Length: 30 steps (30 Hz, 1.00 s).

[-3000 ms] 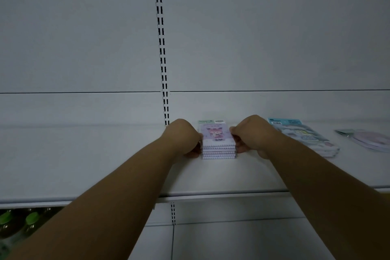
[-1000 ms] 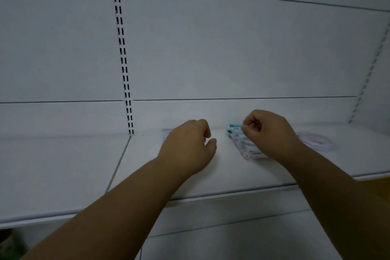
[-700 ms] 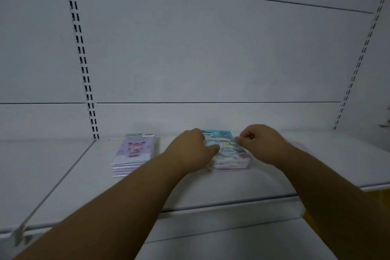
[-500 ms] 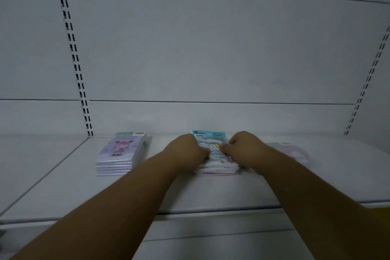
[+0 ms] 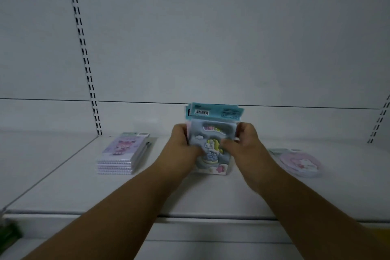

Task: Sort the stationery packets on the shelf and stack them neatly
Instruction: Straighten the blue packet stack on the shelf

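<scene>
Two hands on unicorn packets

Both hands clamp the unicorn packets: left hand on left edge, right hand on right, thumbs on front. Bundle upright, long axis vertical, bottom edge approx. on shelf, btwn purple stack and pink round packet. Count behind front packet hidden; right hand blurred.
</scene>
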{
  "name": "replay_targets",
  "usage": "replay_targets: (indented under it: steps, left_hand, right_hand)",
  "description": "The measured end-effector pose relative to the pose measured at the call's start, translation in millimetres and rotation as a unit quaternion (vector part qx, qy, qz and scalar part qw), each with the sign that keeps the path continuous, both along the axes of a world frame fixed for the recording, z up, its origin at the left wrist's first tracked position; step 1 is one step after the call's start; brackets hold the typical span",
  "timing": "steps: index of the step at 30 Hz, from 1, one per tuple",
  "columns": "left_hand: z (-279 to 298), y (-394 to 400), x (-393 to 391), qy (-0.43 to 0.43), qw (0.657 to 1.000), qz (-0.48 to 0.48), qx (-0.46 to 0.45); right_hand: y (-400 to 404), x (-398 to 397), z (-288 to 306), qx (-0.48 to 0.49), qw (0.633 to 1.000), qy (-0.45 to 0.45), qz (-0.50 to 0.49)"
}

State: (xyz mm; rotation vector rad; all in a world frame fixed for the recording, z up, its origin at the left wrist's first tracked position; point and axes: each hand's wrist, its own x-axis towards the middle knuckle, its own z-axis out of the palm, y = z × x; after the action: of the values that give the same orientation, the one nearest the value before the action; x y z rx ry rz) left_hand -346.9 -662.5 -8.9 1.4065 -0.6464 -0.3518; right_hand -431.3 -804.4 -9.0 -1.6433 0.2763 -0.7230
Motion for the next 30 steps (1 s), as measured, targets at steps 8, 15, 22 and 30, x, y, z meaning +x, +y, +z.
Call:
replay_targets:
  steps: [8, 15, 22, 30]
  left_hand:
    - [-10, 7, 3, 0.036, 0.996, -0.082, 0.028]
    - [1, 19, 13, -0.127, 0.973, -0.098, 0.166]
    - [20, 22, 28, -0.094, 0.967, -0.002, 0.237]
    - [11, 9, 37, -0.181, 0.902, 0.028, 0.390]
  right_hand:
    - [15, -7, -5, 0.040, 0.995, 0.002, 0.087]
    - [7, -12, -1, -0.060, 0.990, 0.091, 0.085]
    - [-8, 0, 19, -0.031, 0.983, 0.181, 0.013]
    - [-8, 21, 16, -0.025, 0.958, 0.286, -0.025]
